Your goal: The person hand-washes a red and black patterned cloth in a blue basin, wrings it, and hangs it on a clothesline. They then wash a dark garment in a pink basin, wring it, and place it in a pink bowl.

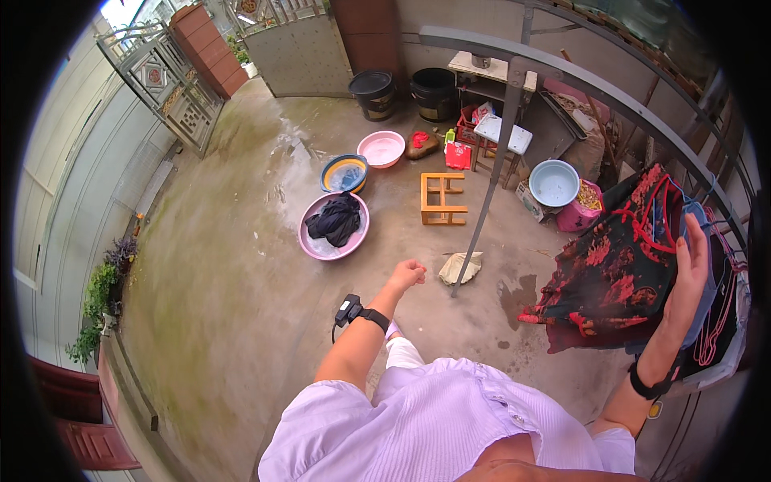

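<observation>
My left hand (409,274) hangs in front of me over the concrete yard, fingers curled, with no object visible in it. On the right, my right hand (691,259) is raised with its fingers extended beside a black garment with red flowers (620,271); whether it touches the cloth I cannot tell. That garment hangs from the rack among blue and pink hangers (717,319). A pink basin (306,244) on the ground holds dark wet cloth (334,220) and suds. Behind it stand a blue and yellow basin (325,181) with bluish cloth in water and a light pink basin (380,147).
A metal frame's slanting post (485,205) meets the ground by a pale cloth (461,269). A wooden stool (443,212) lies on its side. Black buckets (371,93), a white-topped stool (505,132) and a light blue basin (554,184) stand further back. An ornate gate (165,90) is at upper left.
</observation>
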`<state>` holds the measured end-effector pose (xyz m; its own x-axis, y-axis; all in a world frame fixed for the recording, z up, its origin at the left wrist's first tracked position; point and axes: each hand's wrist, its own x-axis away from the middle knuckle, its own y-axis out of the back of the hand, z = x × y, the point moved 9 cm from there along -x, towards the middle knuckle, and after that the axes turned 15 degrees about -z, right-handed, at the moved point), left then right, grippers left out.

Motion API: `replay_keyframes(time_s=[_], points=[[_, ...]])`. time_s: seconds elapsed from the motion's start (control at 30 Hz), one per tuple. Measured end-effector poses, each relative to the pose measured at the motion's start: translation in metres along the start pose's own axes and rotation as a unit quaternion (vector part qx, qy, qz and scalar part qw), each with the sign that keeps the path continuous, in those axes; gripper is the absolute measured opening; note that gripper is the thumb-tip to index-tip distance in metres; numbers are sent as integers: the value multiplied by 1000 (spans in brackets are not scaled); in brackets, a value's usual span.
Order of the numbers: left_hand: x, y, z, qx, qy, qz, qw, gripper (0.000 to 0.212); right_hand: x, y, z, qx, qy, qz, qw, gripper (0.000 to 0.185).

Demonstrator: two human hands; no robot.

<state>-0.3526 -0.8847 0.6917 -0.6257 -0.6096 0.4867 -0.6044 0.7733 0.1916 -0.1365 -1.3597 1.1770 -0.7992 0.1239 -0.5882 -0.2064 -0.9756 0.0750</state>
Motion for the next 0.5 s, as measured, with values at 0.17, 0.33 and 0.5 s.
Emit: replay_keyframes(time_s=[0.17,0.33,0.5], points=[[-77,106,49,-34,68,-79,994,13,108,-153,-1,-30,-125,197,972,19],[-131,212,101,-20,138,-124,982,14,221,-352,-110,46,-346,392,851,16],[-160,344,156,43,196,-226,953,15,267,-497,-173,5,-422,398,815,17]])
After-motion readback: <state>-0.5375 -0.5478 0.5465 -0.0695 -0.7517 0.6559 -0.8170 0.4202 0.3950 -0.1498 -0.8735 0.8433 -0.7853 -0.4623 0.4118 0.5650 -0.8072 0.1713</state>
